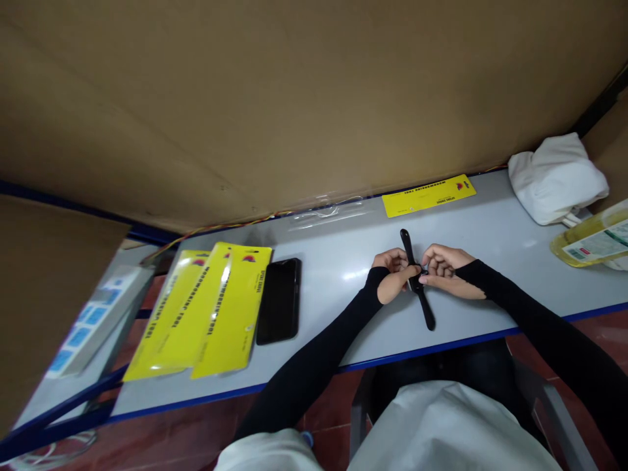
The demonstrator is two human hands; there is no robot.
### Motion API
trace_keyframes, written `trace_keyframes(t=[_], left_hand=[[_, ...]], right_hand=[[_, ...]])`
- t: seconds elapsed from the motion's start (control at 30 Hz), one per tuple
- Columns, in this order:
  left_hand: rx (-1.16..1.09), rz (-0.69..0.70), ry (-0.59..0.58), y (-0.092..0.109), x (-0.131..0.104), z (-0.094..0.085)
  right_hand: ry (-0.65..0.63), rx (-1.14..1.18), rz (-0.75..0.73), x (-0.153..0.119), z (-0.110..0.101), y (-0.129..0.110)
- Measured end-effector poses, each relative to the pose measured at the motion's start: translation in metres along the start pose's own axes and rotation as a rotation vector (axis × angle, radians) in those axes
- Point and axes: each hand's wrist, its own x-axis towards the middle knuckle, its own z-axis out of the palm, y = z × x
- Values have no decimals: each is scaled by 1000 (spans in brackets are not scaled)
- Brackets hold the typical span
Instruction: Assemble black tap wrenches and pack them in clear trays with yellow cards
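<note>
A black spokeshave (426, 311) stands out from between my hands, one handle pointing toward the cardboard wall and the other toward the table's front edge. My left hand (395, 273) is closed around its middle, thumb across the body. From the other side, my right hand (449, 269) has its thumb and fingers pinched together at the tool's centre. Whatever small part lies between those fingertips is too small and too covered to make out.
Yellow tool packages (230, 314) lie at the left beside a black phone (279, 301). Along the back are clear plastic packaging (328, 210) and a yellow card (429, 195). A white cloth bundle (557, 176) and a bottle of yellow liquid (593, 239) occupy the right end.
</note>
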Motion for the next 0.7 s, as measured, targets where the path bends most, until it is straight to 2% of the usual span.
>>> trace_keyframes(t=[0.3,0.4,0.53,0.7], left_hand=[[-46,19,-9,-3,5,-4],[-41,23,-2,-3,5,-4],[-34,15,17,-2,3,-2],[-31,14,31,-4,2,-1]], right_hand=[[186,-387,-219,2,15,5],[222,-421,-274,4,17,11],[184,-340,-209,6,16,15],[54,-241,-123,5,10,18]])
